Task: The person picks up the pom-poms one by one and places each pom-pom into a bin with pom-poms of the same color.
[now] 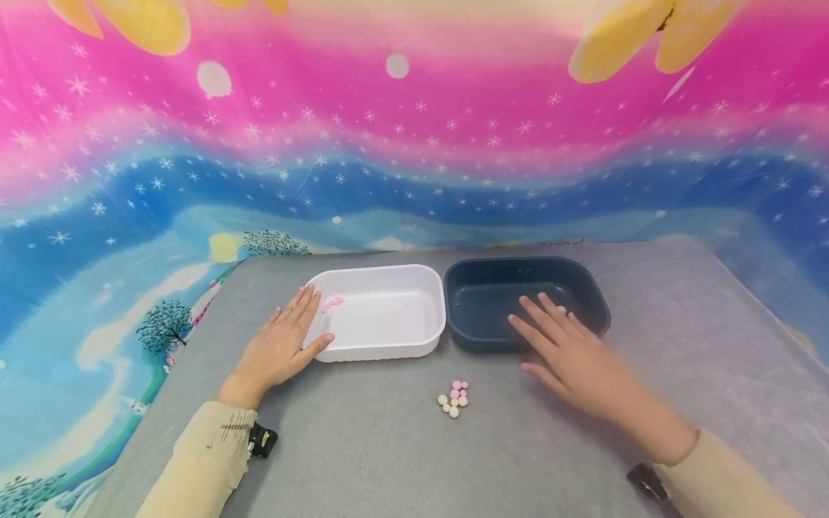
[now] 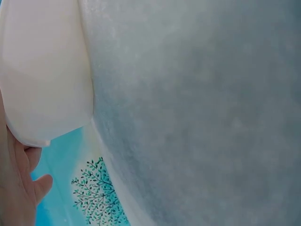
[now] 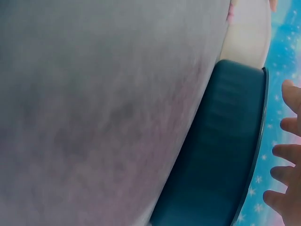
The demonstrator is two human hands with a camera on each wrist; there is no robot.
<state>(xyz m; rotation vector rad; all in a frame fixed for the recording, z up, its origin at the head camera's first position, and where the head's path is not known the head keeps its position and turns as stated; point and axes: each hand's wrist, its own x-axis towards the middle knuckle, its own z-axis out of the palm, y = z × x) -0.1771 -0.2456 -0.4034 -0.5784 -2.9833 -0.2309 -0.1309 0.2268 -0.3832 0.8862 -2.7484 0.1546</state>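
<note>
At the left end of a white rectangular tub (image 1: 388,345), my left hand (image 1: 278,349) lies with straight fingers against the rim, thumb over the near corner. Several small pink pieces (image 1: 332,303) are inside that tub, near its left wall. My right hand (image 1: 576,360), fingers spread, hovers over the near right part of a dark blue-green tub (image 1: 482,342) and holds nothing. A pale round piece (image 1: 561,309) shows beside its fingers, inside the dark tub. The hand hides part of that tub's floor. Between the hands, a cluster of small pink and cream round pieces (image 1: 455,394) lies on the table.
Both tubs stand side by side toward the back of the grey-covered table (image 1: 388,453). A printed cloth (image 1: 414,158) with snowflakes and trees hangs behind it and down the left side. Small dark devices sit at both wrists, including the left wrist device (image 1: 263,439).
</note>
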